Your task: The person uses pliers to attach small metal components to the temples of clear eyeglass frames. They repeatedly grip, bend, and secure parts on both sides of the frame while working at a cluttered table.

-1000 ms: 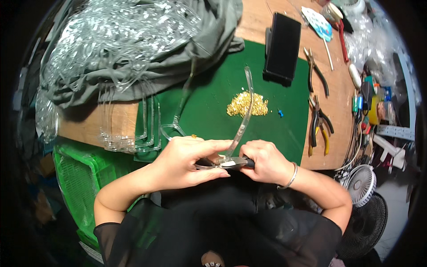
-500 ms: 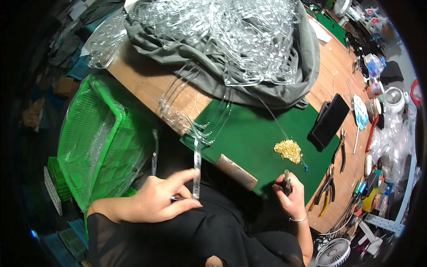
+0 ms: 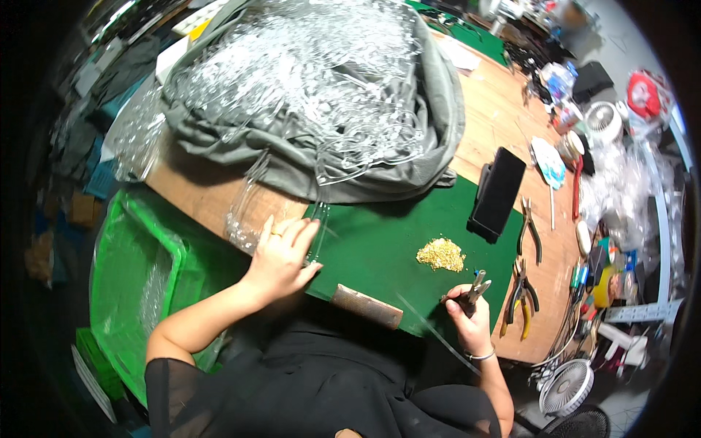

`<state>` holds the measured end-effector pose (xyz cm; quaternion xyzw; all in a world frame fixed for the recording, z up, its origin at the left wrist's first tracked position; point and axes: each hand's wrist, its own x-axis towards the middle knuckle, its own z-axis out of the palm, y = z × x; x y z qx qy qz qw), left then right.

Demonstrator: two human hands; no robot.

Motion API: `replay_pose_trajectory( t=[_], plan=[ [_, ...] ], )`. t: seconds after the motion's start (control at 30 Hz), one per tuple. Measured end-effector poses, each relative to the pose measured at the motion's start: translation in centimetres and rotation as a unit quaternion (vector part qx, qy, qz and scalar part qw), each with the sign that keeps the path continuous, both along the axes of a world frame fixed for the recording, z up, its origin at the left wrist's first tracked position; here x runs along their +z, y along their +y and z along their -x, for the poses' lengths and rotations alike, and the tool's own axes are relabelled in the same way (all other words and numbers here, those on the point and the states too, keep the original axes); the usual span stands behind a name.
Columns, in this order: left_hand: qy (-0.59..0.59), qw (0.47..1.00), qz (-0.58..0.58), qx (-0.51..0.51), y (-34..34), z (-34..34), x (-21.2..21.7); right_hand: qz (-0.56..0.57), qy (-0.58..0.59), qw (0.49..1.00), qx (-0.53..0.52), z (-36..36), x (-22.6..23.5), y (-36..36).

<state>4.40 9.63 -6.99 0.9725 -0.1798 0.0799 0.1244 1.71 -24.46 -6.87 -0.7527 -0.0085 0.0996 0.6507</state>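
My left hand [image 3: 283, 255] lies on the left edge of the green mat [image 3: 398, 244], fingers apart, touching a clear plastic hanger piece [image 3: 318, 233] beside a stack of clear pieces [image 3: 244, 219]. My right hand [image 3: 467, 317] grips small pliers [image 3: 476, 285] at the mat's front right edge. A small heap of gold bits [image 3: 440, 254] sits on the mat just beyond the pliers. A thin clear strip [image 3: 427, 328] runs below the right hand.
A big pile of clear hangers [image 3: 307, 80] on grey cloth [image 3: 438, 109] fills the back of the wooden table [image 3: 504, 124]. A black phone [image 3: 498, 193], spare pliers [image 3: 520, 296], a green crate [image 3: 139, 285] at left, and a small fan [image 3: 566, 387] are around.
The view swung back rightward. My left hand moved from holding a clear strip low at the table edge up onto the mat's left edge. The right hand still holds the pliers.
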Motion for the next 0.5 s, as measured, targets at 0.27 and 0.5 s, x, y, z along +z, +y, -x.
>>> replay_pose_trajectory(
  t=[0.27, 0.5],
  plan=[
    [-0.146, 0.962, 0.232, -0.004, -0.3, -5.4, 5.7, -0.067, -0.012, 0.993, -0.097, 0.4, -1.2, -0.3],
    [0.226, 0.850, 0.471, -0.062, -2.7, -11.5, 7.8, 0.033, -0.108, 0.994, 0.001, 1.0, -0.3, 0.1]
  ],
)
